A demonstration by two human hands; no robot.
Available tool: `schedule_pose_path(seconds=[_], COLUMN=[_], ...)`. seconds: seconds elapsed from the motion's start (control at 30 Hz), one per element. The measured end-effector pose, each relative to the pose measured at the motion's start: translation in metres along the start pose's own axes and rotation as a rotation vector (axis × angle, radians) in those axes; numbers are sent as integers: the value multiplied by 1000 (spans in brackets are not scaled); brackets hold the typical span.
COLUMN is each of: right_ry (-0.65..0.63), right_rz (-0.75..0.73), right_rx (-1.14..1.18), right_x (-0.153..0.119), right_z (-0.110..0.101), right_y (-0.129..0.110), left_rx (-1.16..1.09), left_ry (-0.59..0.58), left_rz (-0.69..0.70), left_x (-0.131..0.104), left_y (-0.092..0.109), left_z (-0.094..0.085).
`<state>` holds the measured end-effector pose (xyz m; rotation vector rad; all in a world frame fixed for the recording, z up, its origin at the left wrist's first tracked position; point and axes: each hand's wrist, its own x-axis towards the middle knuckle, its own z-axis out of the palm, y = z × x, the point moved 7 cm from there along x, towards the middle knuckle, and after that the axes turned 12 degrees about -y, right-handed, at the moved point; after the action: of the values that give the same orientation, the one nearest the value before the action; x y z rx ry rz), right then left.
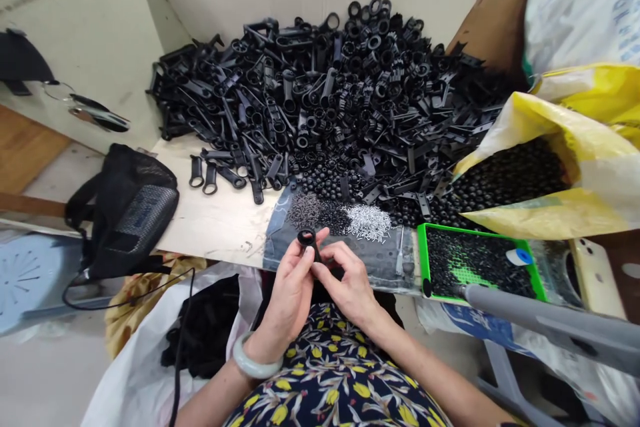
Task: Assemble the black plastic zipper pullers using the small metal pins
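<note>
Close to my body, at the table's front edge, both hands meet around a small black plastic part with a ring-shaped end (307, 237). My left hand (293, 280) pinches it between thumb and fingers, with the ring facing up. The fingers of my right hand (347, 280) are curled against the lower end of the same part, which is mostly hidden by them. Just beyond the hands lie small heaps of brown-grey bits (304, 211), black bits (334, 217) and silver pins (370, 222) on a dark mat (340, 250).
A large pile of black plastic parts (325, 93) covers the back. On the right are a green tray (423, 260) of black bits, a yellow-white sack (590, 180) of black balls, and a phone (597, 273). A black mesh bag (130, 207) sits left. A screwdriver (400, 250) lies on the mat.
</note>
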<state>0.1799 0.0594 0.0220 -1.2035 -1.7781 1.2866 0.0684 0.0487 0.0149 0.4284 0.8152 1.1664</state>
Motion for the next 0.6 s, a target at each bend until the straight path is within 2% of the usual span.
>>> schedule_pose_path(seconds=[0.17,0.37,0.47,0.6], right_ry=[77,170,162,121], right_rz=[-2,-54,-52,-92], right_rx=[31,64,79,32], right_x=[-6,-12,-10,-9], right_z=[0,-4,-4,-9], right_y=[-2,-8,-9,-15], left_rx=[82,60,60,153], left_ry=[24,-13,-28,4], left_rz=[-32,-68,-61,-2], left_x=[-4,-3,-3,-1], left_y=[3,-3,-3,6], left_z=[-4,-3,-1,-7])
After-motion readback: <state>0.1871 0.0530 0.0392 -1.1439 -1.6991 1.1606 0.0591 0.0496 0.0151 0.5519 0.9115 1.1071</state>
